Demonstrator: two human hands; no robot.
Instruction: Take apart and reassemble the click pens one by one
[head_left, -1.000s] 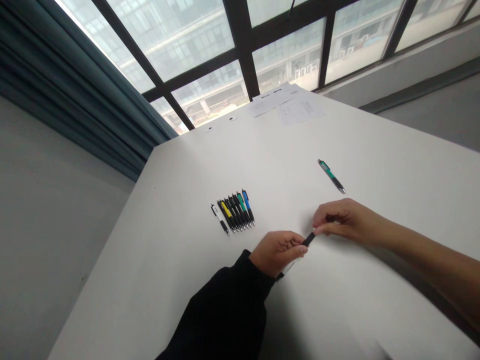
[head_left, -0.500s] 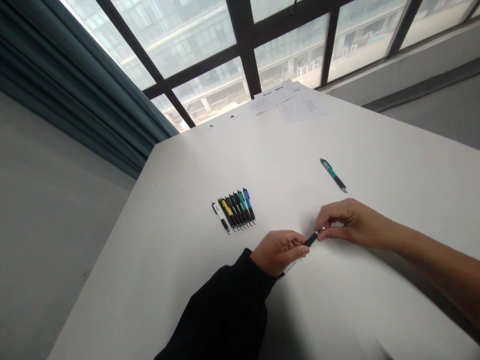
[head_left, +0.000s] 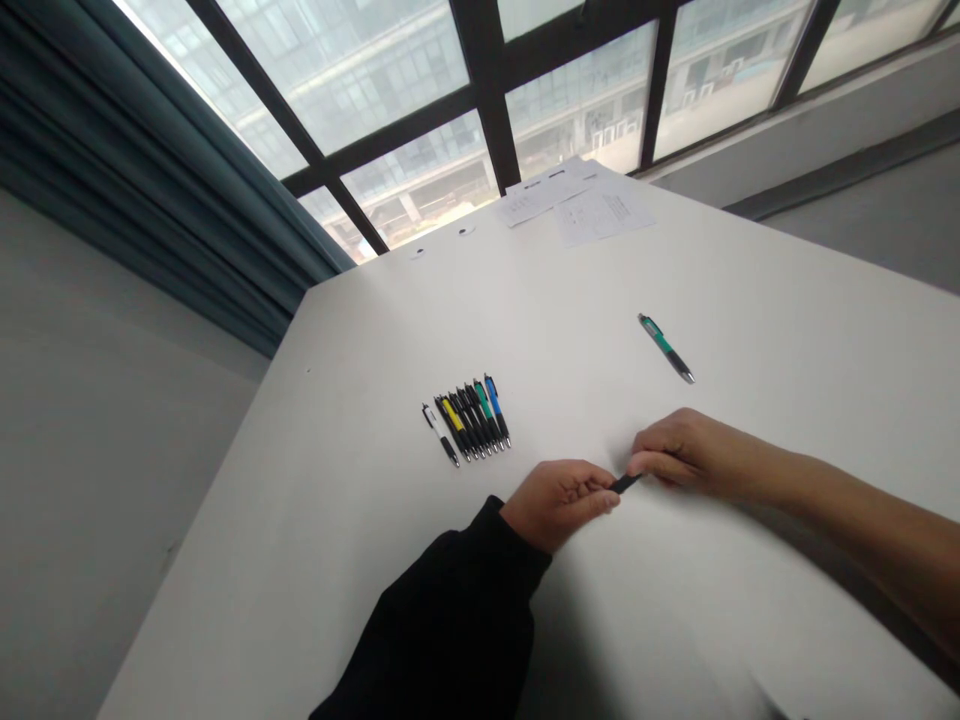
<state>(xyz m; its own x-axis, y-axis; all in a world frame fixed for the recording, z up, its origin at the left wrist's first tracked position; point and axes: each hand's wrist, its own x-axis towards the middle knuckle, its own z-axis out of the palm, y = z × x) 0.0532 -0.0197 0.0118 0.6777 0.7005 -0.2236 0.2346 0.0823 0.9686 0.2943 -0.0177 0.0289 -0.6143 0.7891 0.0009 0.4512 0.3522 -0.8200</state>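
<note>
Between my two hands is a pen [head_left: 624, 484]; only a short stretch of its black grip shows. My left hand [head_left: 568, 500], in a black sleeve, is closed round the barrel, which it hides. My right hand [head_left: 670, 449] pinches the tip end, and its fingers cover the tip. Beyond my right hand a green pen [head_left: 666, 347] with a black grip lies alone on the table. Past my left hand several pens lie side by side, among them a white pen [head_left: 440, 435], a yellow pen [head_left: 454, 415], a green pen [head_left: 484, 402] and a blue pen [head_left: 496, 408].
The white table [head_left: 360, 400] reaches to a dark-framed window [head_left: 491, 100]. Printed papers [head_left: 592, 205] lie at its far edge. A blue-grey curtain [head_left: 187, 180] hangs at the left. A dark blurred thing [head_left: 769, 700] shows at the bottom edge.
My right fingers have closed further over the pen's tip, which showed before. The white barrel end below my left hand is now out of sight. The pens on the table lie as before.
</note>
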